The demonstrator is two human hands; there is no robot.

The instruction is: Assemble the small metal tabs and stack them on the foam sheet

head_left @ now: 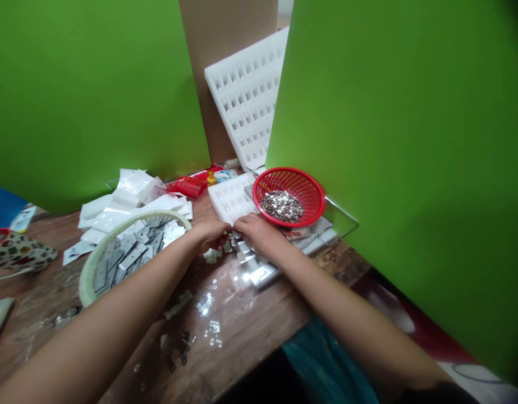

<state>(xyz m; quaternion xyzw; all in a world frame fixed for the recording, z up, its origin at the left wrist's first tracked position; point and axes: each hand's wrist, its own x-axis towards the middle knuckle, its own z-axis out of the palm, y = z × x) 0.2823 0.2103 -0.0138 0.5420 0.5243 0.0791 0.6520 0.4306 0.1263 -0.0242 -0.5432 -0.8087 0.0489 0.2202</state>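
My left hand (pixel 214 233) and my right hand (pixel 256 233) meet over the near part of a white slotted foam tray (pixel 229 196). The left fingers are curled in a pinch, and what they hold is too small to make out. My right fingers are bent down at the tray, close to the left fingertips; anything under them is hidden. Flat metal plates (pixel 262 274) stand or lie in a row along the tray by my right wrist. Left of my left hand, a pale green basket (pixel 88 275) holds many grey and white plates (pixel 132 255).
A red basket (pixel 313 210) of small shiny metal pieces (pixel 282 206) stands beyond my right hand. Small washers (pixel 214 332) are scattered on the wooden table (pixel 242 336). White sheets (pixel 128 191) lie behind the green basket. Green panels (pixel 389 140) rise on both sides.
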